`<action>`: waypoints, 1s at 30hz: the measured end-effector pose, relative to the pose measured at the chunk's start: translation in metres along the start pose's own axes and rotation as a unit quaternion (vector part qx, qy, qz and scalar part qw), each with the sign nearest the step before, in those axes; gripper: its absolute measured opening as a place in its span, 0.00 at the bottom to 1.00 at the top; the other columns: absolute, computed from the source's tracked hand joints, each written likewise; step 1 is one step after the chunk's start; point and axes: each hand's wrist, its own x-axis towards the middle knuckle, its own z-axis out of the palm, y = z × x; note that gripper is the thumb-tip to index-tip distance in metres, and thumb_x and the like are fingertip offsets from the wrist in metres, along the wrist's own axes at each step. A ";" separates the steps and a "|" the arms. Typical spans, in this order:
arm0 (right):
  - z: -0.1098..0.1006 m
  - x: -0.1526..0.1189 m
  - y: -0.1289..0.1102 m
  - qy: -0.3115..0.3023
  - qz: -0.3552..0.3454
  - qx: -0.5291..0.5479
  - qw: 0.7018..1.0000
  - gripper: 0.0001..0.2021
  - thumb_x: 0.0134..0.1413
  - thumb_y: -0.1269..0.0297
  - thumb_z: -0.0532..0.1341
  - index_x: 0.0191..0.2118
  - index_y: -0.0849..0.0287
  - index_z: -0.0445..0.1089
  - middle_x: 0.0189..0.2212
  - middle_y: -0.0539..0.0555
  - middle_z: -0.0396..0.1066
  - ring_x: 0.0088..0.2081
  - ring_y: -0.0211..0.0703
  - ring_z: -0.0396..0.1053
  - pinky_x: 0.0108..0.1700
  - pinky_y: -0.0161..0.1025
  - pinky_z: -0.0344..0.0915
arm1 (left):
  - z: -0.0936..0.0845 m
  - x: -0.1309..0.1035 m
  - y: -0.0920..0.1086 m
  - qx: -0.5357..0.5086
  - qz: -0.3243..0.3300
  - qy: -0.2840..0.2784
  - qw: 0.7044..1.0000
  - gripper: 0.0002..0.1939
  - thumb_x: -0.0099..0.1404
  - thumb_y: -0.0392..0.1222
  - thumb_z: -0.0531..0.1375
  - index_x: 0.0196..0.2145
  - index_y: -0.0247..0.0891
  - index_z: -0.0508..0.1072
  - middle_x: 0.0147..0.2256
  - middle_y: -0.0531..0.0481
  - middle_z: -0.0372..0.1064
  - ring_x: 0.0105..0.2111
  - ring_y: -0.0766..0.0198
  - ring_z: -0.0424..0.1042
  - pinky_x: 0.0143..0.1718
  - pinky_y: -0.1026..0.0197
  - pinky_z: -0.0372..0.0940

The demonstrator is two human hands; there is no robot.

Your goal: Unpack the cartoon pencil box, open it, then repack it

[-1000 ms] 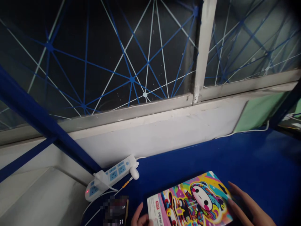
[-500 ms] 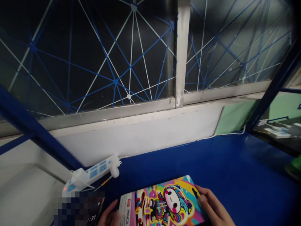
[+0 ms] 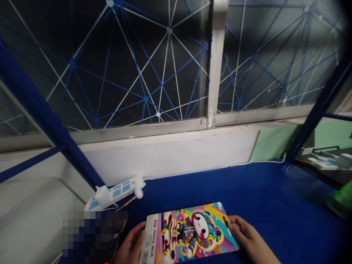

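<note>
A colourful pencil box (image 3: 189,234) with a cartoon bear on a skateboard lies sideways to me, its "PENCIL BOX" label towards the left. My left hand (image 3: 132,242) grips its left end, the fingers partly hidden at the edge. At the other end my right hand (image 3: 243,231) holds the right edge, thumb on top near a small dark cut-out. The underside of the box is out of sight. Just left of my left hand is a dark screen (image 3: 117,234) showing digits, mostly blurred out by blocks.
A white power strip (image 3: 118,192) with plugs and a cable sits at the back left of the blue table (image 3: 269,198). Blue metal posts (image 3: 79,157) rise at both sides. A green object (image 3: 342,201) stands at the far right, with a window behind.
The view has shifted, so more of the pencil box and both hands shows now. Both hands keep hold of the box, and its full label is readable.
</note>
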 end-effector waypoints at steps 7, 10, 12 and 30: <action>0.001 -0.002 0.005 0.045 -0.019 -0.080 0.996 0.25 0.57 0.37 0.58 0.42 0.56 0.71 0.33 0.51 0.74 0.32 0.44 0.70 0.34 0.36 0.67 | 0.006 -0.019 0.007 0.039 0.056 0.020 0.997 0.29 0.57 0.61 0.63 0.51 0.42 0.76 0.50 0.47 0.77 0.51 0.51 0.75 0.51 0.55 0.70; 0.002 -0.006 0.003 0.041 -0.001 -0.082 0.996 0.24 0.57 0.37 0.59 0.39 0.56 0.69 0.25 0.46 0.66 0.23 0.36 0.59 0.24 0.32 0.59 | 0.007 -0.026 0.007 0.006 0.065 0.015 0.998 0.29 0.56 0.60 0.64 0.51 0.41 0.76 0.51 0.45 0.76 0.52 0.49 0.74 0.52 0.53 0.70; 0.002 -0.008 0.003 0.035 0.005 -0.080 0.996 0.24 0.57 0.37 0.59 0.38 0.56 0.68 0.24 0.44 0.60 0.22 0.33 0.54 0.22 0.31 0.54 | 0.007 -0.027 0.004 -0.035 0.065 0.000 0.997 0.29 0.57 0.58 0.65 0.53 0.41 0.75 0.53 0.44 0.75 0.52 0.49 0.74 0.54 0.52 0.69; 0.022 -0.009 0.002 0.080 -0.023 -0.101 0.991 0.27 0.58 0.34 0.56 0.41 0.56 0.66 0.25 0.45 0.65 0.23 0.35 0.55 0.25 0.33 0.50 | 0.004 -0.009 -0.007 -0.150 0.034 -0.005 0.988 0.42 0.47 0.63 0.71 0.55 0.42 0.67 0.55 0.38 0.72 0.58 0.45 0.69 0.54 0.51 0.69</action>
